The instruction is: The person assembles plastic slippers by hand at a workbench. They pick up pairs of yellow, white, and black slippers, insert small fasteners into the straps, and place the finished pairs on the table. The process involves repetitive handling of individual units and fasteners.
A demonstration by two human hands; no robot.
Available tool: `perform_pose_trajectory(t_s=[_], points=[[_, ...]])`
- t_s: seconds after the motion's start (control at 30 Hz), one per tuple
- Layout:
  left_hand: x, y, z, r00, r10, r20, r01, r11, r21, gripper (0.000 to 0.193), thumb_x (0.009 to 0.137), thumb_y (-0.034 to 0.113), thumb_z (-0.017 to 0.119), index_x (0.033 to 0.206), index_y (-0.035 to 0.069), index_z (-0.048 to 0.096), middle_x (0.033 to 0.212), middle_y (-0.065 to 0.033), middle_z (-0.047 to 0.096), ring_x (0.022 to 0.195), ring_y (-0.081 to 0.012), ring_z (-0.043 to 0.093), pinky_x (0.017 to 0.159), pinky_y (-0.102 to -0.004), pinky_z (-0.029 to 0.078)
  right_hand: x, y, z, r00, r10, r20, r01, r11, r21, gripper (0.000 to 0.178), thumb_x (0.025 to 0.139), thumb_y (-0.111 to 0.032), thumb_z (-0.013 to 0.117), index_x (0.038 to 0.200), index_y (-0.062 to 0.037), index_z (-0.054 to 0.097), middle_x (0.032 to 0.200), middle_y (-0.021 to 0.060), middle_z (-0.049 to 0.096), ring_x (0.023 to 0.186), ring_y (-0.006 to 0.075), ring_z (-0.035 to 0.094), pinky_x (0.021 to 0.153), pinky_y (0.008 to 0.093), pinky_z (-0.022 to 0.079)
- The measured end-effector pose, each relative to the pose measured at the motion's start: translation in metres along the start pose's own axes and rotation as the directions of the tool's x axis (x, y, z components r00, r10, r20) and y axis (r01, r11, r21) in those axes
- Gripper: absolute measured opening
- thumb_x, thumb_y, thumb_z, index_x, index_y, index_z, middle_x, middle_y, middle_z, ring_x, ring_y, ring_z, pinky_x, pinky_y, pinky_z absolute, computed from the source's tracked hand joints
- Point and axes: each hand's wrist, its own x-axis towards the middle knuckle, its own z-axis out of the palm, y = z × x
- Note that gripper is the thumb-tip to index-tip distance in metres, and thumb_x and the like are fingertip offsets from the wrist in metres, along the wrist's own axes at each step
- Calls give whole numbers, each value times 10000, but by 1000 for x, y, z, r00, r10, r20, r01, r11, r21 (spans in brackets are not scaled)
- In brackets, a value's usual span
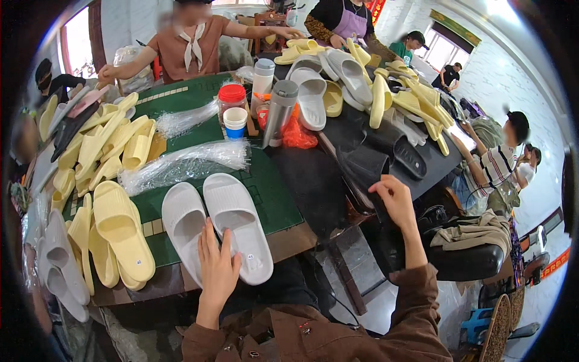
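My left hand [218, 262] lies with its fingers extended over a pair of light grey slippers at the table's near edge. The fingertips rest on the inner sides of the left grey slipper [184, 211] and the right grey slipper [235, 202], which sit side by side, toes away from me. My right hand [396, 202] is raised off to the right, fingers curled together, close to a pair of black slippers [401, 151]. Whatever those fingers hold, if anything, is hidden.
Yellow slippers [123, 232] pile up on the left, with more yellow slippers [416, 99] at the far right. Bundles of clear plastic strips [187, 163] lie on the green table mat [274, 199]. A steel thermos [280, 111] and a red-lidded jar [232, 96] stand mid-table. Several people work around.
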Motion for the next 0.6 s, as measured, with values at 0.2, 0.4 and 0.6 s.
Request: perform_pose_trajectory(t_s=[0.2, 0.4, 0.6], points=[[-3, 4, 1, 1000, 7, 14, -7, 1000, -12, 563, 803, 124, 649, 1306, -36, 455, 1494, -317, 174, 1346, -496, 240, 1114, -554, 207, 11, 20, 6, 987, -80, -137, 69, 994, -84, 167, 866, -104, 573, 837, 6, 695, 1044, 164, 655, 923, 308, 647, 778, 343, 489], [0, 4, 1, 999, 37, -25, -38, 999, -29, 569, 789, 121, 661, 1296, -32, 453, 1485, -315, 190, 1336, -502, 253, 1106, -554, 226, 34, 49, 28, 980, -14, -197, -11, 992, -126, 160, 882, -92, 568, 855, 17, 683, 1160, 210, 597, 1056, 366, 582, 855, 410, 475], [-10, 0, 2, 1000, 10, -22, -10, 1000, 9, 602, 762, 120, 687, 1291, -38, 446, 1476, -325, 194, 1333, -503, 269, 1094, -563, 244, 16, -54, 83, 853, -436, -287, 299, 858, -417, 201, 816, -41, 639, 1013, -10, 613, 1325, 202, 473, 1251, 394, 418, 1038, 471, 340]])
